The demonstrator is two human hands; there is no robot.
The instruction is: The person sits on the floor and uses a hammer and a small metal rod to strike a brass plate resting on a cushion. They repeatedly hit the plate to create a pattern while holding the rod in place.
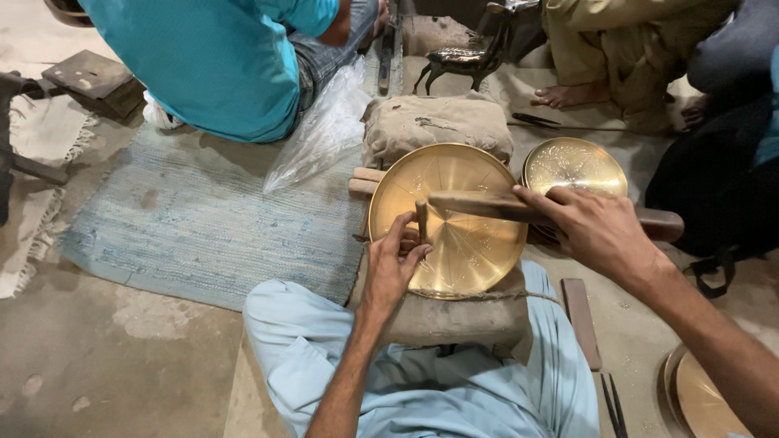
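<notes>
Head view, looking down on a seated person in pale blue clothing at the lower centre of the frame. A round brass plate (454, 231) lies at the centre, resting on a padded block (454, 320) across the person's lap, its engraved face upward with lines radiating from the middle. The left hand (393, 264) sits at the plate's left edge, fingers curled closed around a short chisel (421, 217) held upright with its tip on the plate surface. The right hand (596, 231), entering from the lower right, is closed around the handle of a wooden mallet (479, 203), which lies roughly level across the upper half of the plate, its head just beside the top of the chisel; whether the two touch cannot be told. A second brass plate (574, 166) stands just right of the first, partly behind the right hand. A stuffed cloth cushion (436, 123) lies above the first plate. A clear plastic bag (320, 134) rests at upper centre on a blue woven rug (203, 219). Another person in a turquoise shirt (219, 57) sits at the upper left. A third brass plate (706, 401) shows at the lower right corner
</notes>
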